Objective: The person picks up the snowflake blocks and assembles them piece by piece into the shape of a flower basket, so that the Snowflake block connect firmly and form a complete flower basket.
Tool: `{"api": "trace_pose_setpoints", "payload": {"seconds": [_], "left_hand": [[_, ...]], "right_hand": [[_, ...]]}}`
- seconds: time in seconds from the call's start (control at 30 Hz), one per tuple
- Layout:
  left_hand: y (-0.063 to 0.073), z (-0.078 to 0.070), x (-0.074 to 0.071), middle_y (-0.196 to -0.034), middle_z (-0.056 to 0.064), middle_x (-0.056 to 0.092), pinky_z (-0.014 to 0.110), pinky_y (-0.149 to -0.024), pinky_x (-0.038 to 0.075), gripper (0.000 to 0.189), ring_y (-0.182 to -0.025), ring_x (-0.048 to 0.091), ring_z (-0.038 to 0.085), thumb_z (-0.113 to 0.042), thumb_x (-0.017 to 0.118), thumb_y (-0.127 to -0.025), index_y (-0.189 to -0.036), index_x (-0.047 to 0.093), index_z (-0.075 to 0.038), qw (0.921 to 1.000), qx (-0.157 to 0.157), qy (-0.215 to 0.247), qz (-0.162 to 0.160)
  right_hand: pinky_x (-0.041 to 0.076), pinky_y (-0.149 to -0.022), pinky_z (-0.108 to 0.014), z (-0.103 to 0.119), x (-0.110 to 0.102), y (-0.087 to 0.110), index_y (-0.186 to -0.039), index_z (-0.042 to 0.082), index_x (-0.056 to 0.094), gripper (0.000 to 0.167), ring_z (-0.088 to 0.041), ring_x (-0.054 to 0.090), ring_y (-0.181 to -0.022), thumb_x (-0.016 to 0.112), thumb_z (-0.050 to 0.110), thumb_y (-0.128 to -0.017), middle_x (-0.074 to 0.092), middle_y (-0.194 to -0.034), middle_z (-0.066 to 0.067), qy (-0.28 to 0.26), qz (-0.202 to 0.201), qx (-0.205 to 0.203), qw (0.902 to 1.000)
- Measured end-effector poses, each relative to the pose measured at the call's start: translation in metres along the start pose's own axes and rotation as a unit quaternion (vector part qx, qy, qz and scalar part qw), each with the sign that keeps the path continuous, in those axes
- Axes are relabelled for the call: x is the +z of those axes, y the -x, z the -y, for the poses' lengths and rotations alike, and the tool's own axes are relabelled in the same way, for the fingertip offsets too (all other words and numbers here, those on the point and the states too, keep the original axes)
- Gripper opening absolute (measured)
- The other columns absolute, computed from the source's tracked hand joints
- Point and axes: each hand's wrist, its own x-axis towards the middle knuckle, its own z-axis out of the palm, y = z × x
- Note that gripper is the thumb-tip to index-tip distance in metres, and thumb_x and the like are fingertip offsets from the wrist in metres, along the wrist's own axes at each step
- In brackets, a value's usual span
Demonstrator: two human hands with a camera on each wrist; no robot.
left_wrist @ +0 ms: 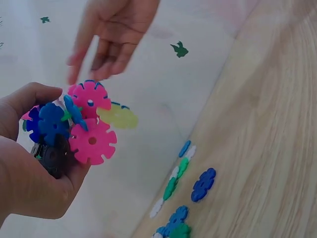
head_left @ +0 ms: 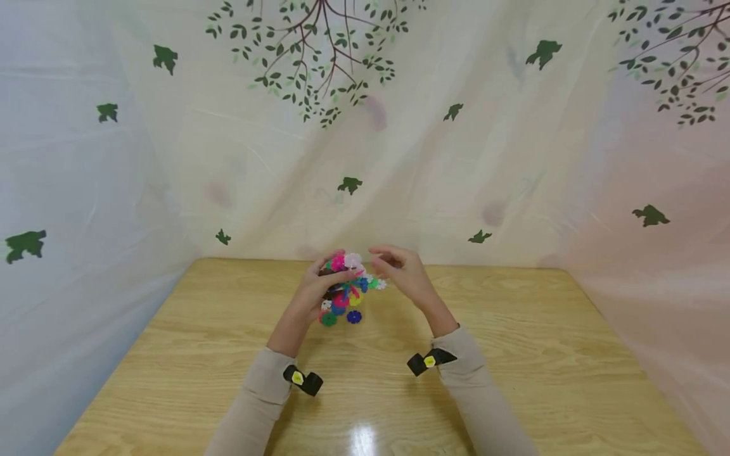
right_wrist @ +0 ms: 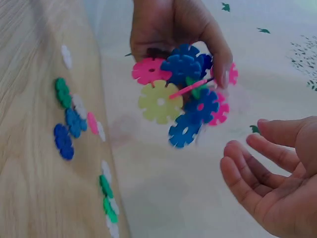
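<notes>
My left hand [head_left: 308,292] grips a cluster of interlocking notched plastic discs [left_wrist: 92,141], holding it above the table. Pink, blue and yellow discs slot together at angles, with a dark piece [left_wrist: 52,159] low against the palm. In the right wrist view, a yellow disc [right_wrist: 161,101] and several blue ones face the camera. My right hand [head_left: 406,273] hovers just right of the cluster, apart from it, fingers loosely bent and nothing between them. The left palm and fingers hide part of the cluster.
Loose discs lie on the wooden table [head_left: 513,380] below the cluster, among them a dark blue disc [head_left: 354,316] and a green disc [head_left: 328,318]. More green and white discs lie near the back edge. A leaf-patterned cloth [head_left: 274,158] hangs behind the table.
</notes>
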Motion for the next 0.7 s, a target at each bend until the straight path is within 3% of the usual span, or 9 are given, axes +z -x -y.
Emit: {"api": "trace_pose_setpoints", "payload": {"seconds": [0.1, 0.17, 0.37, 0.6, 0.7], "left_hand": [[0.000, -0.003, -0.005, -0.121, 0.002, 0.064, 0.023, -0.077, 0.056, 0.063, -0.092, 0.066, 0.011, -0.018, 0.078, -0.091, -0.148, 0.052, -0.020, 0.9997, -0.009, 0.009, -0.019], [-0.001, -0.005, -0.006, -0.121, 0.003, 0.062, 0.023, -0.078, 0.056, 0.058, -0.093, 0.065, 0.011, -0.017, 0.076, -0.092, -0.146, 0.052, -0.013, 0.9995, -0.015, 0.013, -0.024], [0.001, -0.010, -0.008, -0.135, 0.009, 0.056, 0.023, -0.086, 0.056, 0.058, -0.110, 0.061, 0.016, -0.014, 0.074, -0.094, -0.147, 0.051, -0.010, 0.9993, -0.013, 0.027, -0.023], [0.001, -0.013, -0.010, -0.145, 0.011, 0.050, 0.023, -0.083, 0.057, 0.059, -0.111, 0.062, 0.017, -0.015, 0.074, -0.094, -0.148, 0.050, -0.018, 0.9984, -0.015, 0.042, -0.034], [0.001, -0.013, -0.011, -0.143, 0.011, 0.050, 0.024, -0.082, 0.058, 0.058, -0.109, 0.062, 0.017, -0.016, 0.074, -0.094, -0.147, 0.051, -0.018, 0.9980, -0.016, 0.050, -0.035]], "right_hand": [[0.060, -0.078, -0.034, -0.008, -0.001, 0.001, -0.128, -0.003, 0.066, 0.032, -0.045, 0.066, -0.097, 0.060, 0.016, -0.104, 0.070, -0.110, -0.028, 0.024, 0.040, 0.040, 0.9981], [0.060, -0.079, -0.041, -0.016, 0.000, 0.001, -0.124, -0.004, 0.068, 0.030, -0.045, 0.067, -0.096, 0.061, 0.016, -0.103, 0.071, -0.109, -0.029, 0.049, 0.087, 0.058, 0.9933], [0.059, -0.083, -0.034, -0.038, 0.011, 0.000, -0.122, -0.004, 0.069, 0.027, -0.028, 0.072, -0.093, 0.065, 0.012, -0.100, 0.074, -0.103, -0.021, 0.124, 0.229, 0.032, 0.9650], [0.056, -0.079, -0.024, -0.047, 0.027, -0.004, -0.120, -0.003, 0.069, 0.028, -0.014, 0.068, -0.084, 0.073, 0.008, -0.094, 0.073, -0.103, -0.016, 0.183, 0.290, 0.027, 0.9389], [0.049, -0.068, -0.018, -0.049, 0.034, -0.004, -0.123, -0.001, 0.070, 0.033, -0.006, 0.059, -0.073, 0.075, 0.009, -0.092, 0.069, -0.099, -0.011, 0.209, 0.298, 0.038, 0.9306]]}}
